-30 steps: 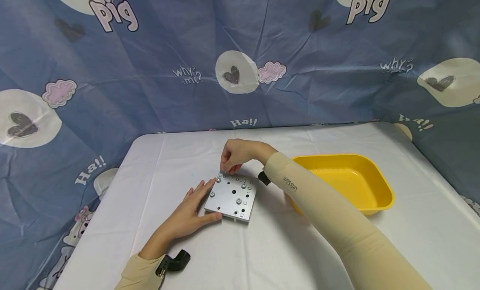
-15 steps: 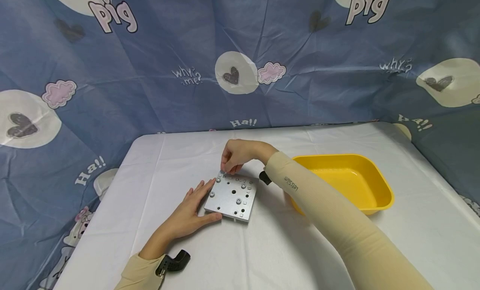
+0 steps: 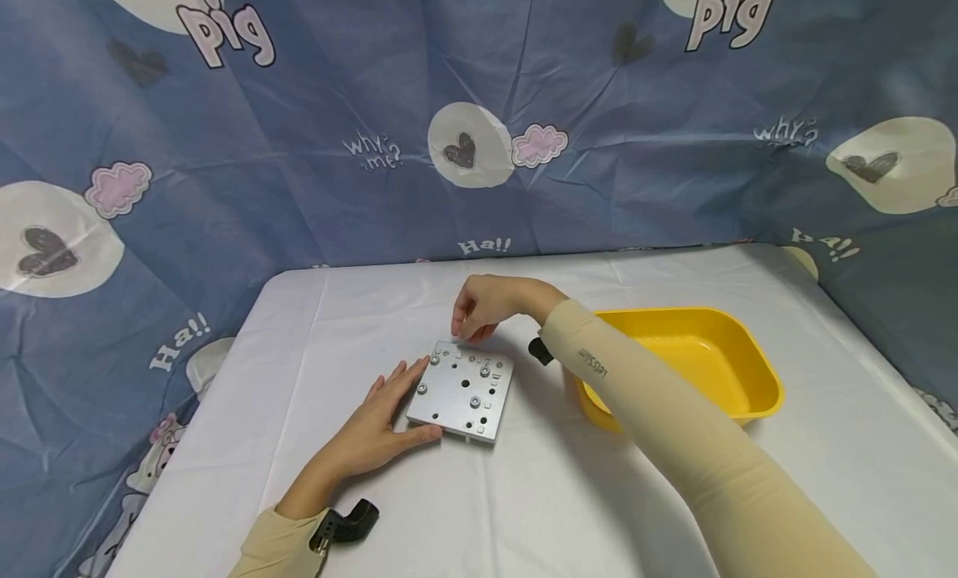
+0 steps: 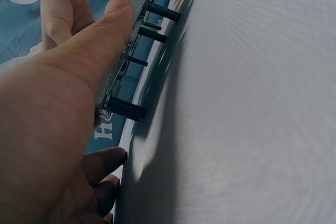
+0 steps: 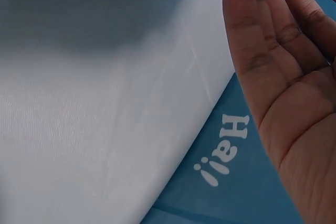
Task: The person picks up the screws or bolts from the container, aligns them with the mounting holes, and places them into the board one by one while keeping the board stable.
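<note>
A square silver metal plate [image 3: 452,391] with holes and several socket-head screws lies on the white table. My left hand [image 3: 374,437] holds it at the left, thumb along the near edge and forefinger along the left edge. In the left wrist view, dark threaded screw shafts [image 4: 125,107] stick out from the plate's underside, beside the left thumb [image 4: 107,30]. My right hand [image 3: 482,308] is just past the plate's far edge, its thumb and fingers curled together. The right palm [image 5: 304,114] shows in the right wrist view, fingertips cut off; I cannot tell whether they pinch something small.
A yellow plastic basin [image 3: 756,358] stands right of the plate, partly behind my right sleeve [image 3: 674,445]. White cloth [image 3: 554,495] covers the table, and a blue printed curtain [image 3: 314,87] hangs along its back and left side.
My right hand has come off the plate's far left corner and moved slightly right, beyond the far edge. My left hand and the plate stay nearly where they were.
</note>
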`<act>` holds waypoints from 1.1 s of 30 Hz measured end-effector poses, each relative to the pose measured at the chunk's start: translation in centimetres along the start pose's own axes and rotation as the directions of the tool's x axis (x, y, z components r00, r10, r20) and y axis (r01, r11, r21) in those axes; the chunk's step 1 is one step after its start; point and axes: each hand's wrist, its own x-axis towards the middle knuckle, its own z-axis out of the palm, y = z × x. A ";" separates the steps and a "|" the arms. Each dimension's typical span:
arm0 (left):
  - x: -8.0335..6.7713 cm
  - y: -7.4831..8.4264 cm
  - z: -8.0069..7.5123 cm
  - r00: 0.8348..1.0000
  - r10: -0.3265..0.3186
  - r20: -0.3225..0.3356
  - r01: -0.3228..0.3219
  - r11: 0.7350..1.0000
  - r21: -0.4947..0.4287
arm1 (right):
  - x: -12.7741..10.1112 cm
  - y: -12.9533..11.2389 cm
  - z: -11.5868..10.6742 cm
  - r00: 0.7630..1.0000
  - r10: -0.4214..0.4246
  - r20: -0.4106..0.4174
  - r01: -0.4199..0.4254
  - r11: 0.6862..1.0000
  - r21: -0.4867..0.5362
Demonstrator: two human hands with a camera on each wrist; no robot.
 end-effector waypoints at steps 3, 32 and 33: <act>0.0 0.0 0.1 1.000 -0.002 0.000 0.002 1.000 0.001 | -0.4 0.2 -0.2 1.000 0.003 0.000 -0.003 1.000 0.003; 0.1 0.0 0.0 1.000 0.010 -0.008 -0.010 1.000 0.024 | -4.3 4.1 -2.7 0.999 0.018 -0.046 -0.016 0.999 0.052; 0.1 0.0 0.0 1.000 0.010 -0.009 -0.010 1.000 0.024 | -4.5 4.2 -2.9 0.999 0.019 -0.049 -0.017 0.999 0.052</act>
